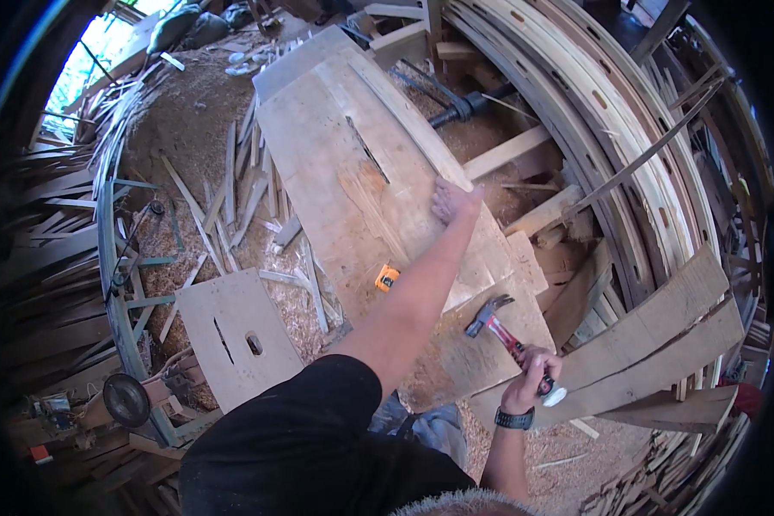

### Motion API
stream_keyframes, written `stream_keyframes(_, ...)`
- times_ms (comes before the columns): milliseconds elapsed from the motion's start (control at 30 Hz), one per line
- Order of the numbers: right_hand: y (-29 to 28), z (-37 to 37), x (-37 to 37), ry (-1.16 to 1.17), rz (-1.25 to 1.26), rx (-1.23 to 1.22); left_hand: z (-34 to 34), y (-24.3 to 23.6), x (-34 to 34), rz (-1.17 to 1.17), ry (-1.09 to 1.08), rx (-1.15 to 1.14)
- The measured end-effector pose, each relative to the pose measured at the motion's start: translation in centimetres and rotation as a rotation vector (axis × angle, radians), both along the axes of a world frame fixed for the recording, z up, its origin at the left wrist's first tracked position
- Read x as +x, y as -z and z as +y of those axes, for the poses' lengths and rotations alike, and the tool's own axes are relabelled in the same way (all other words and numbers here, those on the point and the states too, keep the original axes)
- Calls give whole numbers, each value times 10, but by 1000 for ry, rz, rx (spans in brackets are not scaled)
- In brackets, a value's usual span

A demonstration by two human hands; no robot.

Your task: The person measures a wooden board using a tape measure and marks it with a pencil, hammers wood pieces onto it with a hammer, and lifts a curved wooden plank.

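Black sleeve (292,439) foremost; left hand (457,202), fingers bent at the wooden strip (407,119), could be bruised by 1 misaimed swing of the hammer (505,337) (right hand (531,378), fingers wrapped round it).

Left hand (457,203) at the near end of a long wooden strip (406,119) on the table (305,129). Right hand (535,375) grips a red-and-black claw hammer (505,338); yellow-orange tape measure (387,278) beside the left forearm (421,301).
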State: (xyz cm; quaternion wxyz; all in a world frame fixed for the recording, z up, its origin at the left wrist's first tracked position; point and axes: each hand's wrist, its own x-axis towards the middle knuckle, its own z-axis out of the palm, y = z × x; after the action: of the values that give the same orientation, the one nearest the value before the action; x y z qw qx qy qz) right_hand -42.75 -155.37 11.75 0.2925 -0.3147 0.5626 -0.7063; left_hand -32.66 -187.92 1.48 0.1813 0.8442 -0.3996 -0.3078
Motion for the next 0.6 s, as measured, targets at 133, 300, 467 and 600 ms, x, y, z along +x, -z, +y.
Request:
stream_keyframes(133, 1, -6, 4, -11, -6, -15, -23, 4, 5, 256, -139, 77)
stream_keyframes(300, -1, -17, 9, -59, -64, -15, -41, -4, 21, 362, -278, -68)
stream_keyframes(467, -3, -16, -1, -43, -68, 65, -57, -97, 8, 805, -352, -406)
stream_keyframes(600, -8, 4, -16, -65, -44, 144, -56, -181, 57, 1379, -158, -264)
